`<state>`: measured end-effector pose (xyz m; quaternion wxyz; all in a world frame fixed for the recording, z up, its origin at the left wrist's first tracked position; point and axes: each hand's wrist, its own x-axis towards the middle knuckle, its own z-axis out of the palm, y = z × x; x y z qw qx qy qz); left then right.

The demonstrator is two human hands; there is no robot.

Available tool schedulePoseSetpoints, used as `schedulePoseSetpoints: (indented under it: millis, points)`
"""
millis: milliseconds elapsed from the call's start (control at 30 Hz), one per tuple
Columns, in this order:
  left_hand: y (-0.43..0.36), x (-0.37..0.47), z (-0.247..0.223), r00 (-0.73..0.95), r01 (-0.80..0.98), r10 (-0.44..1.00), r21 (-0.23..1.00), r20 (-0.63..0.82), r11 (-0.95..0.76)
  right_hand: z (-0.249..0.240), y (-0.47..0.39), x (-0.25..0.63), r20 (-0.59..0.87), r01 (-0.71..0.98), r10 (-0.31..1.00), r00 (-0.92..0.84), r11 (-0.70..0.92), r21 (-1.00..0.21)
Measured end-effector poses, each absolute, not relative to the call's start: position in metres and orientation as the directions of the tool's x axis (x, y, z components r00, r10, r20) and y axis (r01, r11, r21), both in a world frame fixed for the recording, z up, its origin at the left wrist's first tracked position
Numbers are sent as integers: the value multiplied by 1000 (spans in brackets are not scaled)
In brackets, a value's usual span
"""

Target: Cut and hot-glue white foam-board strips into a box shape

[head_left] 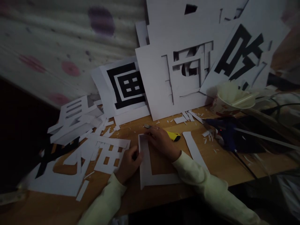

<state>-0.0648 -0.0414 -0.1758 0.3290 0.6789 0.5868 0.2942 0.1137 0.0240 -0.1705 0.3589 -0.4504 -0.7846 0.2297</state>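
Left hand (128, 162) fingers curled beside white frame (161, 179), lower centre; right hand (165, 142) fingers bent at its top-left corner. Can't confirm either grip. Uneven pressure could buckle its thin edge strip (141, 172).

Dim, low-contrast wide-angle view; the white boards (153, 82) and the paper frame (145, 164) give the palest tones, muted to grey, while the far left and the lower edge sink to near black. Soft shadows line the boards' cut-outs, and a tiny red light glows on the glue gun (227, 135). Toward the margins, the curtain (58, 40) and cables (278, 106) appear stretched and blurred.
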Motion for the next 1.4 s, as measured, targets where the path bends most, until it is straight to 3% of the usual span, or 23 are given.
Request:
schedulePoseSetpoints:
  millis: [1067, 1233, 1400]
  points:
    - [-39, -60, -172, 190, 566, 982, 817, 2, -111, -188, 25, 113, 427, 454, 852, -303, 523, -721]
    - [-39, -61, -176, 145, 592, 989, 804, -34, -59, -183, 27, 114, 425, 489, 846, -322, 533, -690]
    - [-36, -62, -174, 92, 614, 995, 789, -41, -24, -173, 26, 135, 456, 609, 861, -227, 491, -623]
